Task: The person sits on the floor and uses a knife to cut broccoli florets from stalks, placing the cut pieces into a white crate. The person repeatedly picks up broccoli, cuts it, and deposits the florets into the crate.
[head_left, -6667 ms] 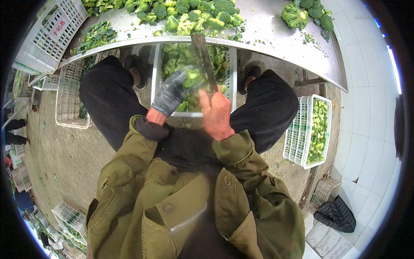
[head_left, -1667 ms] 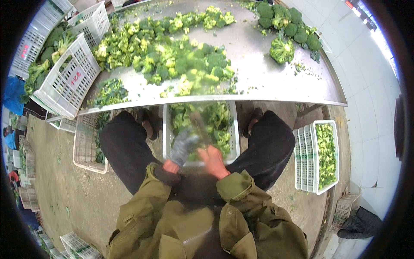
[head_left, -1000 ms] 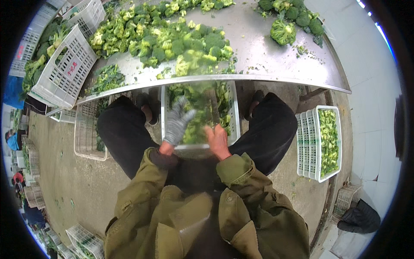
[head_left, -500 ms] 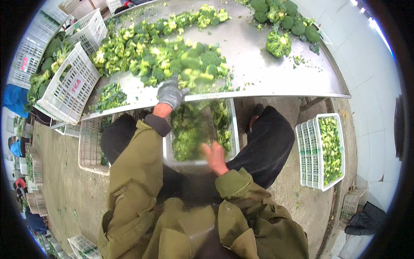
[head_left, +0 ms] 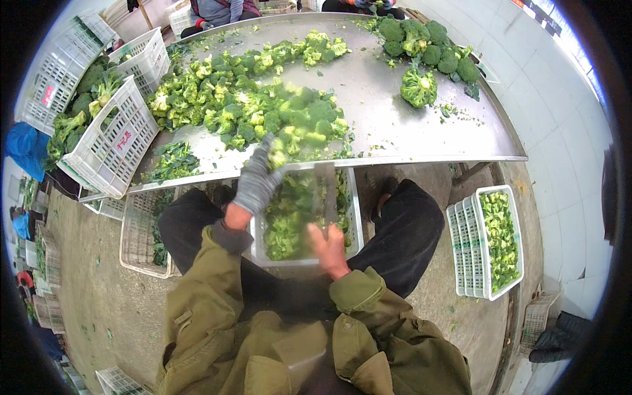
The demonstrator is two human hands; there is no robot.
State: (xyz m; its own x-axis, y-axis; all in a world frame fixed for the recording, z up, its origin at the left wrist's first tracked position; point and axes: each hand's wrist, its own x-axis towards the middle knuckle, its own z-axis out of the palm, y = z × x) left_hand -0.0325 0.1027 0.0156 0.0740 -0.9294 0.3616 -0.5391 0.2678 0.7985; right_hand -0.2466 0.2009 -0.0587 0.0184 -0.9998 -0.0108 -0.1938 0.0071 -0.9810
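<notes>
My left hand (head_left: 255,183), in a grey knitted glove, is raised at the near edge of the metal table. Between its thumb and fingers sits a small broccoli floret (head_left: 277,157). Bare, my right hand (head_left: 329,249) is wrapped round a broad-bladed knife (head_left: 325,194), its blade pointing away from me; the handle is hidden in the fist. Below both hands, between my knees, a white crate (head_left: 356,214) holds cut broccoli (head_left: 282,238). Beyond the left hand, a long heap of florets (head_left: 247,108) covers the table's left and middle.
On the metal table (head_left: 375,99), whole broccoli heads (head_left: 447,62) lie at the far right, with one head (head_left: 419,87) nearer. A tilted white crate (head_left: 112,141) leans at the left edge. Another floret-filled crate (head_left: 469,243) stands on the floor at right. Two people sit across the table.
My left hand has drawn back from the heap toward me, a floret now showing in its fingers. The right hand and knife stay over the crate. The view has tilted up slightly.
</notes>
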